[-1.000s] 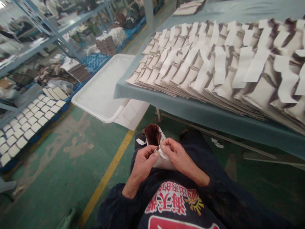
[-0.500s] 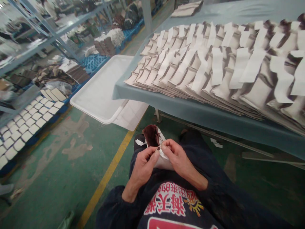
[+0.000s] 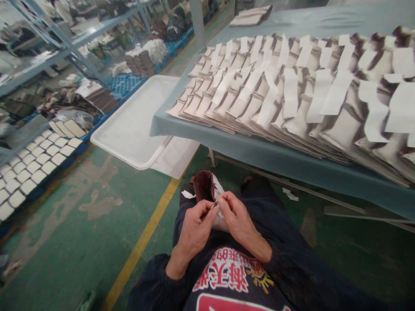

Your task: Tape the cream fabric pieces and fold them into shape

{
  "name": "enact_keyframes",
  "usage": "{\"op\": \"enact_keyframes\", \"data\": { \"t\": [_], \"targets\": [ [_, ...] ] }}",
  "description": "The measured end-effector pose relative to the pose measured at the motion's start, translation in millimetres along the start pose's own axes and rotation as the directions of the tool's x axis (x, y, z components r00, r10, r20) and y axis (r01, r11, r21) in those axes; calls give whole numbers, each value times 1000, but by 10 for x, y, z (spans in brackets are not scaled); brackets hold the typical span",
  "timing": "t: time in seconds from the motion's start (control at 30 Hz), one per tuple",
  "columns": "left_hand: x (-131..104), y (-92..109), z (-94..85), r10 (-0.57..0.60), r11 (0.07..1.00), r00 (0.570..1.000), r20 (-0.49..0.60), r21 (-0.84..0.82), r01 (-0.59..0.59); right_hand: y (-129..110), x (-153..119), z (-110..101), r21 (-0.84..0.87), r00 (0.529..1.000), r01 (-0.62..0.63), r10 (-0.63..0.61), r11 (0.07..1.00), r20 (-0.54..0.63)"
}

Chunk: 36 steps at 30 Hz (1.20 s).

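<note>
Both hands pinch the edge of a pale, dark-lined piece over the lap.

Near: left hand and right hand are closed, fingertips together at the piece's edge; its dark opening faces away from the body. Far right: stacked pale pieces with white strips lie on the bench. Far left: white tray, beside the bench.

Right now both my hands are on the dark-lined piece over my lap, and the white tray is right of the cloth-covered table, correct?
Not the side: the head view shows the white tray left of the cloth-covered table. Your left hand and right hand are indeed on the dark-lined piece over your lap.
</note>
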State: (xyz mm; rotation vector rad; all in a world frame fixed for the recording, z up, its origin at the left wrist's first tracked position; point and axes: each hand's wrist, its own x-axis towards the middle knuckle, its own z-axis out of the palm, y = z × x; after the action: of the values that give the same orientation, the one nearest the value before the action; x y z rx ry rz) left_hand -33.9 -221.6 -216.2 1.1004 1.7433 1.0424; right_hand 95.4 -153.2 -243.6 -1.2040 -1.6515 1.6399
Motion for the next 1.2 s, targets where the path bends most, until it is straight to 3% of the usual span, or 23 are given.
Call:
{"op": "enact_keyframes", "data": {
  "t": [0.13, 0.3, 0.47, 0.57, 0.67, 0.8, 1.0, 1.1, 1.2],
  "targets": [
    [-38, 78, 15, 133, 976, 987, 94, 163, -147, -56, -46, -34, 49, 996, 42, -46, 998, 78],
    [-79, 99, -24, 305, 911, 924, 230, 213, -354, -133, -138, -98, 84, 989, 35, -46, 996, 139],
    [-67, 90, -31, 427, 876, 882, 200, 149, -458, -191, -164, -107, 119, 987, -14, -6, 993, 160],
    [-50, 37, 39, 390, 916, 914, 108, 49, -397, -195, -90, -85, 159, 986, -51, 25, 986, 164],
    [-10, -40, 84, 222, 967, 975, 13, -132, -218, -216, 35, -89, 215, 977, -130, 88, 968, 195],
    [87, -53, -107, 74, 963, 997, 34, -262, -63, -358, 124, -195, 209, 963, -162, 109, 964, 246],
    [232, 116, -592, 110, 979, 992, 65, -181, -97, -562, 48, -305, -11, 933, -98, 95, 995, 348],
    [312, 166, -672, 119, 983, 990, 81, -150, -106, -585, 7, -288, -125, 945, -35, 73, 992, 318],
    [390, 171, -704, 120, 984, 989, 85, -141, -107, -586, -84, -293, -139, 941, -69, 111, 988, 319]
  ]
}}
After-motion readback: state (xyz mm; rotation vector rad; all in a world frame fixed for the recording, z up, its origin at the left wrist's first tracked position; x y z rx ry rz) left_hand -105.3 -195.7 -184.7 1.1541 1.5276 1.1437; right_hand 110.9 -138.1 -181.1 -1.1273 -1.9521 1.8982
